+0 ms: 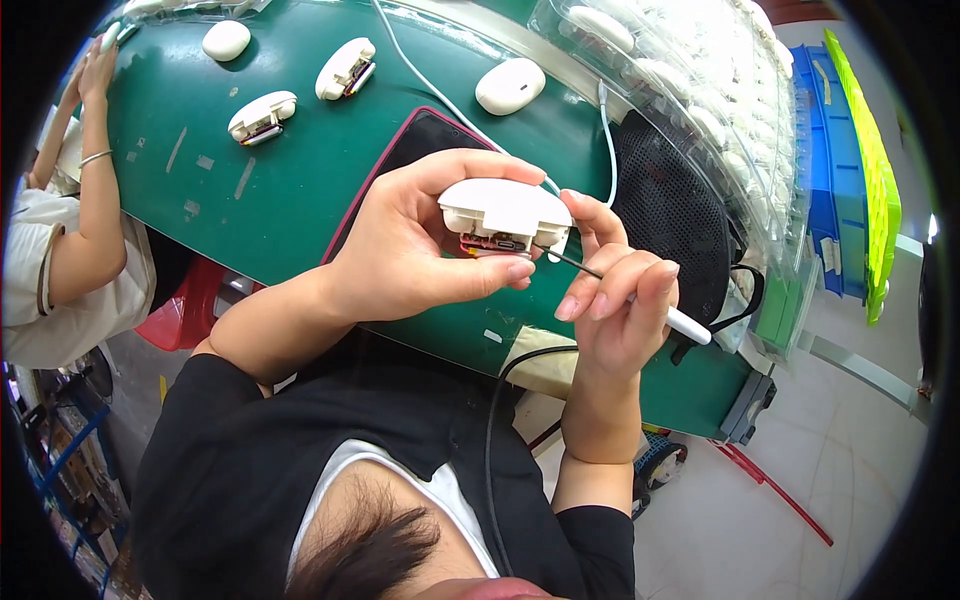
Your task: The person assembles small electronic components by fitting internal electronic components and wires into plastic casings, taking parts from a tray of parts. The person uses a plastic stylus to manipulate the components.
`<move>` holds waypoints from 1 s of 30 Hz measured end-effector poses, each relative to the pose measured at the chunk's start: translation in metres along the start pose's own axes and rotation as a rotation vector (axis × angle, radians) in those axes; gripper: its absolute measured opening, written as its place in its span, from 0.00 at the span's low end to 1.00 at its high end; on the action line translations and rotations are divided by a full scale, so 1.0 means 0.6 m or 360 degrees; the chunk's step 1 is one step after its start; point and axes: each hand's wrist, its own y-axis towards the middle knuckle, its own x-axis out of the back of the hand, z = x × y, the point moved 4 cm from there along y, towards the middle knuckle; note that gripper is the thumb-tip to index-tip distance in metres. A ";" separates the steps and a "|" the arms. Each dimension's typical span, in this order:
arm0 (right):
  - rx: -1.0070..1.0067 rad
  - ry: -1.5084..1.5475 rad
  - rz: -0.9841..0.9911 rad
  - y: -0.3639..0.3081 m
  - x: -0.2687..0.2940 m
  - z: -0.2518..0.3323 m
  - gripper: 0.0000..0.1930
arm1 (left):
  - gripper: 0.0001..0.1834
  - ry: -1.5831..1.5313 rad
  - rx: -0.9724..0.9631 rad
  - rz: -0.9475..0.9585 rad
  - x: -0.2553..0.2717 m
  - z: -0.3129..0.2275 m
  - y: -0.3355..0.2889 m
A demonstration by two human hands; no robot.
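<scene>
My left hand [405,230] grips a white rounded plastic case [510,205] between thumb and fingers. Its lower side is open, showing a small circuit board and red and yellow wires. In my right hand [620,290] is a thin tool [688,325] with a dark shaft and a white handle, held in the fingers like a pen. The shaft's tip reaches the right end of the case's opening; whether it touches the inside cannot be seen. Fingers of my right hand also lie close to the case's right edge.
On the green table [200,200] sit two similar opened cases [262,118] and closed white cases [510,86]. A red-edged dark tablet or phone [420,135] lies behind my hands. At right are a black mesh bag [668,210] and clear trays [745,130]. Another person's arm [100,200] is at far left.
</scene>
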 end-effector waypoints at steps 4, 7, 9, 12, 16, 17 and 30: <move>0.0027 0.0138 -0.0090 0.001 -0.004 -0.002 0.30 | 0.27 0.0100 -0.0143 0.0050 -0.004 -0.004 -0.001; 0.0043 0.0229 -0.0165 0.001 -0.001 -0.004 0.29 | 0.28 0.0182 -0.0201 0.0048 -0.004 -0.008 -0.002; 0.0031 0.0242 -0.0162 0.001 -0.001 -0.004 0.30 | 0.27 0.0256 -0.0255 0.0055 -0.004 -0.011 -0.002; 0.0012 0.0261 -0.0183 0.002 0.000 -0.007 0.30 | 0.27 0.0379 -0.0356 0.0053 -0.005 -0.015 -0.001; -0.0033 0.0382 -0.0194 0.001 0.000 -0.011 0.30 | 0.30 0.0451 -0.0423 0.0076 -0.006 -0.014 -0.001; -0.0034 0.0417 -0.0205 0.001 -0.001 -0.010 0.30 | 0.29 0.0449 -0.0430 0.0079 -0.006 -0.014 -0.001; -0.0056 0.0178 -0.0159 0.002 -0.001 -0.002 0.30 | 0.29 0.0600 -0.0423 0.0101 -0.007 -0.014 0.001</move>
